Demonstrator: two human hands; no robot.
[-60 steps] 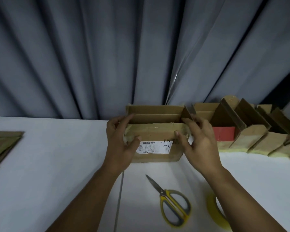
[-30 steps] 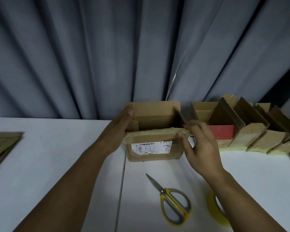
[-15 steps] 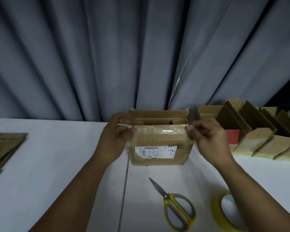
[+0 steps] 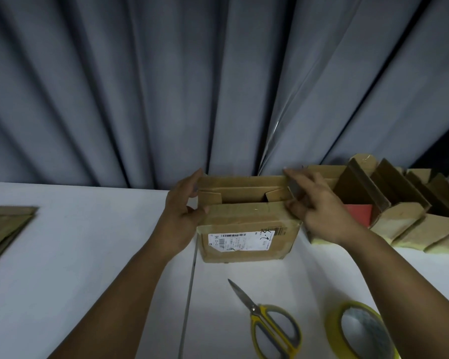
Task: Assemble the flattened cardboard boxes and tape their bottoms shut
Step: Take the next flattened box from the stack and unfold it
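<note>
At the far edge of the white table (image 4: 88, 255), before the grey curtain (image 4: 166, 99), the cardboard box (image 4: 246, 229) is held with its flaps raised. Its left end is gripped by the left hand (image 4: 182, 218) and its right end by the right hand (image 4: 319, 211). The hands are kept apart. Scissors (image 4: 267, 322) and a tape roll (image 4: 333, 330) are laid nearer.

The white desk (image 4: 88, 255) carries a cardboard box (image 4: 246, 229) mid-far, scissors (image 4: 270, 325) and a yellow tape roll (image 4: 333, 329) near right, flattened cardboard (image 4: 3, 229) at left, assembled boxes (image 4: 399, 218) far right.
</note>
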